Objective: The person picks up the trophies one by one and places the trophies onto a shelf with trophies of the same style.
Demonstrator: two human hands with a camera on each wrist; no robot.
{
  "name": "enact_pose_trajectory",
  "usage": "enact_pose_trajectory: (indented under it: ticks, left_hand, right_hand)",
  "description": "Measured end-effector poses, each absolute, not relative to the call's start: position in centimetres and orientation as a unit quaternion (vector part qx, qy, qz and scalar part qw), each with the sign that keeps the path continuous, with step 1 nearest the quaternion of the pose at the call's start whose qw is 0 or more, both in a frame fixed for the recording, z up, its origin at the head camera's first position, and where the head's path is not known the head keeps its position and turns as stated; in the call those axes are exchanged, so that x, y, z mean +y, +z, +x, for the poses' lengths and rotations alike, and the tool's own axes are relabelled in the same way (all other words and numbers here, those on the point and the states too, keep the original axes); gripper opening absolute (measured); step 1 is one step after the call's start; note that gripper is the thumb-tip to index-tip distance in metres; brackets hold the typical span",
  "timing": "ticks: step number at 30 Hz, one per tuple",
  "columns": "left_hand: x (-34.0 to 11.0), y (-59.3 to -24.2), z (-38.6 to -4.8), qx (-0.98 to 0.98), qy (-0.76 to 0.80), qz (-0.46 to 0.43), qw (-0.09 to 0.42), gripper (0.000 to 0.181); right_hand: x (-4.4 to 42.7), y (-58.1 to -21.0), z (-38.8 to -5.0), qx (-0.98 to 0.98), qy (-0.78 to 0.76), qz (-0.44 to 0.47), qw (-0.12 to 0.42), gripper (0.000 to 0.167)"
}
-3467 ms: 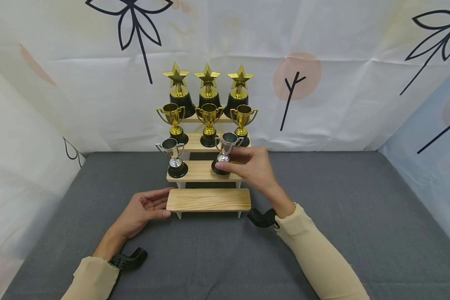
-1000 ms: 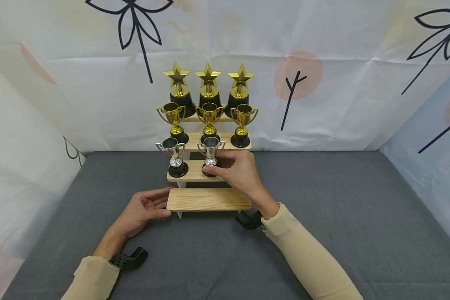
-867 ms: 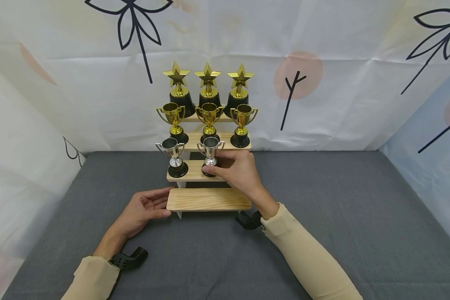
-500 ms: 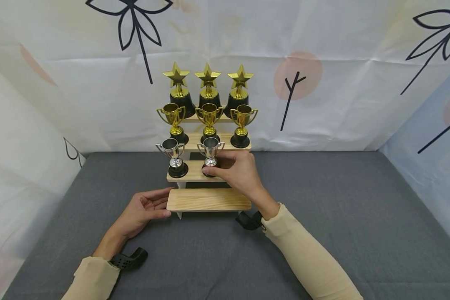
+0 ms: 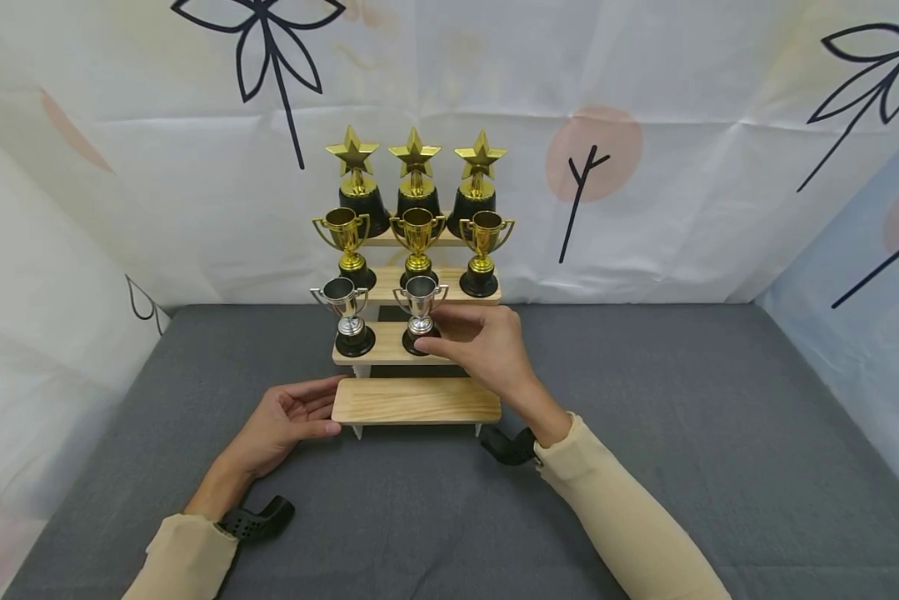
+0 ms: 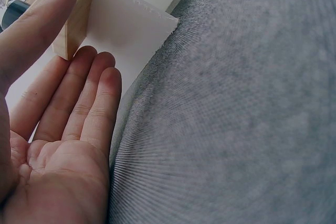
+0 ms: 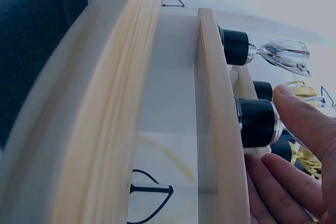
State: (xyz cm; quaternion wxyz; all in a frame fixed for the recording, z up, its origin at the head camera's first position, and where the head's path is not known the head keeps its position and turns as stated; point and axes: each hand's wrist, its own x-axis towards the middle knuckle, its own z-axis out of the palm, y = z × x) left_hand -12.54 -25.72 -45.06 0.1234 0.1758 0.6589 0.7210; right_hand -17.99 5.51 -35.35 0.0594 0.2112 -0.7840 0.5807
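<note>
A silver trophy cup (image 5: 421, 297) on a black base stands upright near the middle of the third wooden tier (image 5: 386, 353). My right hand (image 5: 490, 343) is at its right side. In the right wrist view the thumb and fingers (image 7: 273, 195) are spread either side of the black base (image 7: 257, 123), and a gap shows below it. Another silver trophy cup (image 5: 343, 300) stands at that tier's left end. My left hand (image 5: 287, 423) lies beside the left end of the lowest tier (image 5: 417, 400), straight fingers against the stand's white side panel (image 6: 128, 32).
Three gold trophy cups (image 5: 417, 233) stand on the second tier. Behind them, three gold star trophies (image 5: 415, 158) occupy the top tier. A grey cloth (image 5: 681, 417) covers the table, and a printed white backdrop (image 5: 681, 208) hangs close behind.
Over the longer span, my right hand brought the silver trophy cup left to the tier's middle. In the last half second its fingers loosened and drew slightly right. My left hand stayed put.
</note>
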Motion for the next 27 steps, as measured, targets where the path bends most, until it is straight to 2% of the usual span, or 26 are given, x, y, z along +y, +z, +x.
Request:
enact_pose_trajectory:
  ticks: [11, 27]
  left_hand:
    - [-25.7, -45.2, -12.6, 0.653, 0.725, 0.183, 0.124, 0.073]
    - [-25.8, -45.1, -12.6, 0.659, 0.721, 0.177, 0.121, 0.074]
  right_hand:
    - [7.6, -35.6, -17.3, -0.776, 0.598, 0.190, 0.059, 0.045]
    - [10.4, -35.8, -16.5, -0.792, 0.575, 0.188, 0.084, 0.047]
